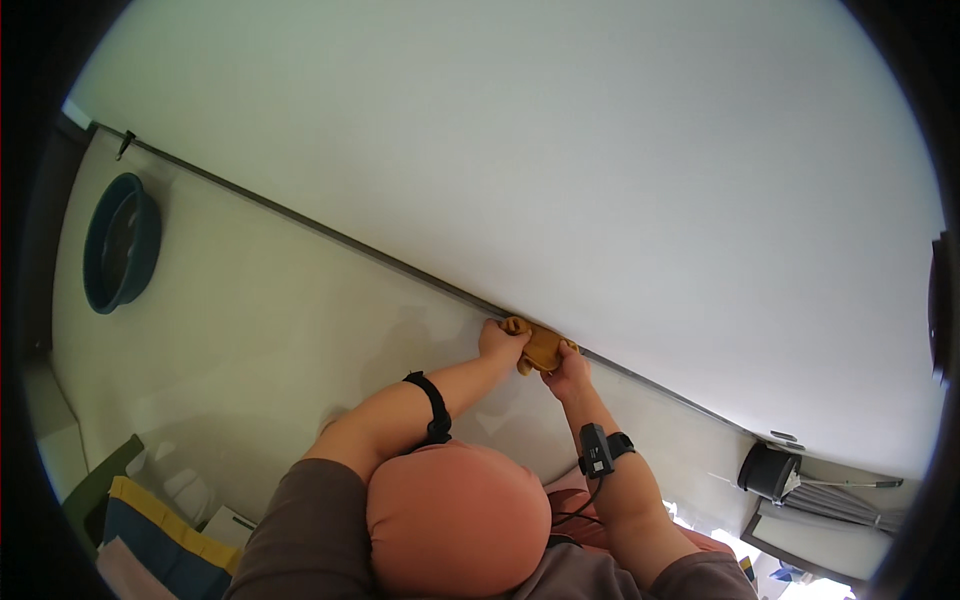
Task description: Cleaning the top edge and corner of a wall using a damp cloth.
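A mustard-brown cloth is bunched between my two hands, against the dark strip along the foot of the white wall. My left hand has its fingers closed on the cloth's left end. My right hand grips the right end, thumb on top and the other fingers partly hidden. Both forearms reach forward; each wears a black strap, and a small dark device sits on the right one.
A teal basin stands at the far left, near a small black object by the strip. Salmon-coloured fabric bulges in front of me. A blue and yellow item is at lower left. A black cylindrical container and grey folded material lie at right.
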### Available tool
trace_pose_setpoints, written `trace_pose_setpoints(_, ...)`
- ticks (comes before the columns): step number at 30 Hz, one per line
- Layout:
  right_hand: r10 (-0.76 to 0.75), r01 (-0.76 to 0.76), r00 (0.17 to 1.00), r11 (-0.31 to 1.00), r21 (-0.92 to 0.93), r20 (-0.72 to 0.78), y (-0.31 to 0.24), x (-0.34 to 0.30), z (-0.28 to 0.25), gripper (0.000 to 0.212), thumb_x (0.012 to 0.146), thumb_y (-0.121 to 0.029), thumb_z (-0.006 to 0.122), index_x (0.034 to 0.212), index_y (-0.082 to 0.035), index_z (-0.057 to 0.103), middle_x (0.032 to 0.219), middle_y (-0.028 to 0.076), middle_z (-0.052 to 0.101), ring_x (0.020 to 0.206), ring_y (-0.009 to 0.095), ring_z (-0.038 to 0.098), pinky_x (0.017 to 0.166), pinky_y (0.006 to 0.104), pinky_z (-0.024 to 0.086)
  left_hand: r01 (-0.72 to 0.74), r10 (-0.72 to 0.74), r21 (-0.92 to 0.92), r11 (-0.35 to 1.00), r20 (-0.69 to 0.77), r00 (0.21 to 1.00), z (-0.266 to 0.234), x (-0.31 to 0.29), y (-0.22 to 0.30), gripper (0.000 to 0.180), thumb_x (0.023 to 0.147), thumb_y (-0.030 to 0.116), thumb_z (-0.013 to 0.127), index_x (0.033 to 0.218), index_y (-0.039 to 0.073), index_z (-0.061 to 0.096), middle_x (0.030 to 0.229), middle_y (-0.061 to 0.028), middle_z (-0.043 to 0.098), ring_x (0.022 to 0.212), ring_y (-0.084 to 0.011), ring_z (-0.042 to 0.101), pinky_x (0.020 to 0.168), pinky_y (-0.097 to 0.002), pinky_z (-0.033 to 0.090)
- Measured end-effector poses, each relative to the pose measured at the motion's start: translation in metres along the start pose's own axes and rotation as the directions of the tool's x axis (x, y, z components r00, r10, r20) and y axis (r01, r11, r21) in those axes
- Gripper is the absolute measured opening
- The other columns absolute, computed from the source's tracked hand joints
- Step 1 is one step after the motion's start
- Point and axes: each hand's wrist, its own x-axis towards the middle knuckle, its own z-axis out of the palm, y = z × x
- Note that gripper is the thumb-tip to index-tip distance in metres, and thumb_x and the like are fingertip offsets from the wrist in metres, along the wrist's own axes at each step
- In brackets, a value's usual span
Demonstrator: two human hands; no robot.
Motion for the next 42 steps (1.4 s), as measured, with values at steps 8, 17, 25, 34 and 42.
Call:
trace_pose_setpoints(8,-0.085,0.087,0.992,0.996,0.015,-0.091,0.0,0.019,-0.026,0.025,0.089,-0.023,0.049,0.11,-0.01,0.047,0.108,0.006,0.051,0.096,0.022,0.05,0.077,0.0413,0.041,0.059,-0.052,-0.08,0.995,0.086,0.995,0.022,0.002,-0.012,0.048,0.069,0.014,0.073,0.102,-0.008,0.045,0.099,-0.0179,0.057,0.088,-0.0251,0.059,0.072,-0.0335,0.049)
trace_pose_setpoints(17,-0.161,0.197,0.936,0.977,0.085,-0.314,-0.014,0.013,-0.03,0.026,0.088,-0.023,0.047,0.109,-0.008,0.05,0.106,0.008,0.053,0.094,0.023,0.053,0.072,0.0395,0.045,0.16,-0.136,-0.117,0.98,0.195,0.971,0.046,-0.012,-0.002,0.05,0.068,0.016,0.074,0.103,-0.007,0.046,0.098,-0.0164,0.058,0.086,-0.024,0.059,0.069,-0.0335,0.05)
trace_pose_setpoints(25,-0.176,0.171,0.907,0.984,-0.049,-0.384,-0.026,-0.003,-0.051,0.025,0.087,-0.024,0.044,0.106,-0.01,0.053,0.101,0.007,0.057,0.087,0.022,0.057,0.063,0.0382,0.045,0.144,-0.147,0.03,0.989,0.292,0.945,0.05,-0.031,0.017,0.044,0.068,0.016,0.073,0.099,-0.004,0.049,0.095,-0.0152,0.059,0.085,-0.0244,0.06,0.071,-0.0343,0.049)
trace_pose_setpoints(34,-0.142,0.179,0.98,0.933,-0.311,0.139,0.007,-0.073,0.045,0.024,0.088,-0.025,0.046,0.104,-0.008,0.051,0.098,0.004,0.057,0.082,0.018,0.056,0.067,0.0298,0.046,0.211,-0.041,-0.449,0.868,0.358,0.933,-0.065,-0.037,0.045,0.04,0.084,0.02,0.059,0.116,0.004,0.042,0.106,-0.0072,0.053,0.095,-0.0184,0.054,0.078,-0.0319,0.047)
trace_pose_setpoints(42,-0.027,0.298,0.853,0.845,-0.445,0.521,0.056,-0.1,0.144,0.018,0.087,-0.02,0.053,0.097,-0.006,0.052,0.086,0.003,0.058,0.071,0.012,0.053,0.063,0.0253,0.042,-0.103,0.084,-0.736,0.67,-0.064,0.994,-0.216,-0.003,0.067,0.035,0.084,0.016,0.058,0.115,0.009,0.042,0.108,-0.006,0.053,0.099,-0.0197,0.053,0.081,-0.0373,0.047)
